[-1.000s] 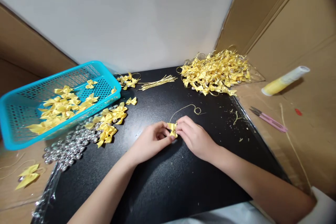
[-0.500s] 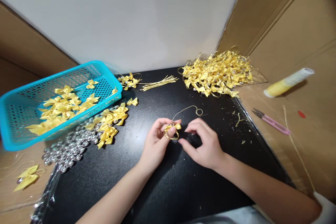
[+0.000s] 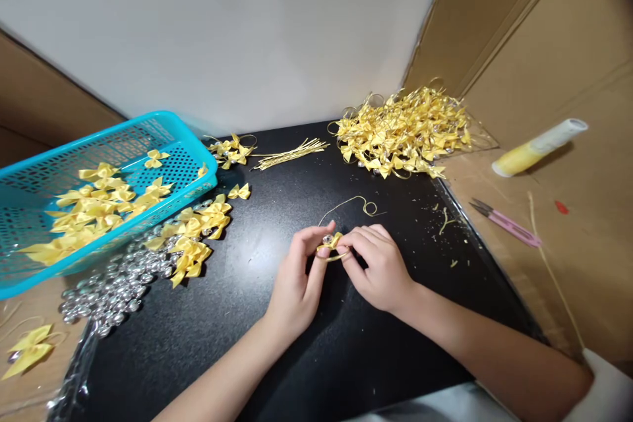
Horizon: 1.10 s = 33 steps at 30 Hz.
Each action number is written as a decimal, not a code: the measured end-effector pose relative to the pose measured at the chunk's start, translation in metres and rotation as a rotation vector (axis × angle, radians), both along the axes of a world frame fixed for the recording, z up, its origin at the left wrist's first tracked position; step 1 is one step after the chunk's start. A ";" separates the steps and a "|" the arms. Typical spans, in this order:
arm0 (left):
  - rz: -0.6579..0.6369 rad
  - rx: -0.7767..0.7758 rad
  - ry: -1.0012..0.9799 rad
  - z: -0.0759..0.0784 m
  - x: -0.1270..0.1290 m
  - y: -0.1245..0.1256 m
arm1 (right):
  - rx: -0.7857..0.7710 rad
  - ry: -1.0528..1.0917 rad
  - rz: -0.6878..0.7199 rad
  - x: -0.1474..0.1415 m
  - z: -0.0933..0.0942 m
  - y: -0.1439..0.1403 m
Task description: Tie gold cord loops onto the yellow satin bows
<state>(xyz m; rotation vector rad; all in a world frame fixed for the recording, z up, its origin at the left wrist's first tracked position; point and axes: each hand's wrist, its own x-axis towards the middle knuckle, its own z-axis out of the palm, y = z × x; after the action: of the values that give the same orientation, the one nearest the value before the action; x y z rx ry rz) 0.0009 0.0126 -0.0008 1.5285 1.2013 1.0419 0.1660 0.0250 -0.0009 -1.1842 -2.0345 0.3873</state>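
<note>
Near the middle of the black tabletop, my left hand (image 3: 299, 277) pinches a small yellow ribbon bow (image 3: 335, 239) with a shiny silver bell (image 3: 327, 239) at its centre. A loop of gold cord (image 3: 336, 258) hangs from the bow on the near side. My right hand (image 3: 378, 267) grips the right side of that loop between thumb and fingers. Beyond the hands, a thin loose gold thread (image 3: 353, 199) trails over the table and ends in a small curl. The fingers partly cover the bow.
At the left stands a blue basket (image 3: 210, 178) of bows, beside silver bells (image 3: 111, 283) and loose bows (image 3: 192, 254). Cut gold cords (image 3: 291, 154) lie at the back, left of a heap of finished bows (image 3: 403, 132). Pink snips (image 3: 509, 224) and a yellow-white tube (image 3: 539, 147) lie right.
My right hand has moved left and closed on the cord loop. My left hand has turned the bow, so the silver bell shows more. The whole view has shifted slightly.
</note>
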 end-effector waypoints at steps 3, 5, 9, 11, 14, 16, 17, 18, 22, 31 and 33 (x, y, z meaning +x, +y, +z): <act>0.058 0.070 0.203 0.004 -0.001 0.003 | 0.008 0.055 0.002 0.000 0.001 0.000; 0.017 0.098 0.298 0.005 -0.003 0.004 | 0.017 0.073 0.014 0.000 0.001 -0.001; -0.074 0.112 0.332 0.005 -0.004 0.005 | 0.000 0.050 0.044 0.000 0.001 0.000; -0.078 0.138 0.342 0.006 -0.004 0.006 | -0.006 0.031 0.044 0.002 0.002 0.002; -0.095 0.183 0.355 0.008 -0.005 0.009 | -0.011 0.029 0.030 0.006 0.003 0.004; -0.119 0.194 0.364 0.009 -0.006 0.011 | -0.024 0.040 0.028 0.008 0.004 0.006; -0.131 0.190 0.366 0.009 -0.007 0.012 | -0.038 0.046 0.032 0.009 0.005 0.007; -0.140 0.178 0.365 0.009 -0.007 0.012 | -0.059 0.052 0.040 0.010 0.005 0.007; -0.171 0.058 0.301 0.009 -0.009 0.013 | -0.222 0.103 0.103 0.012 0.008 0.010; -0.205 -0.084 0.127 0.008 -0.010 0.011 | -0.354 0.173 0.161 0.018 0.012 0.011; -0.221 -0.091 0.122 0.008 -0.011 0.011 | -0.364 0.159 0.159 0.017 0.010 0.010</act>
<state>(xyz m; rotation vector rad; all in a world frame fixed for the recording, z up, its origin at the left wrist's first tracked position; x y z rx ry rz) -0.0097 0.0237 0.0070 1.6302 1.1172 0.7484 0.1827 0.0350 0.0094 -1.1598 -1.9760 0.9329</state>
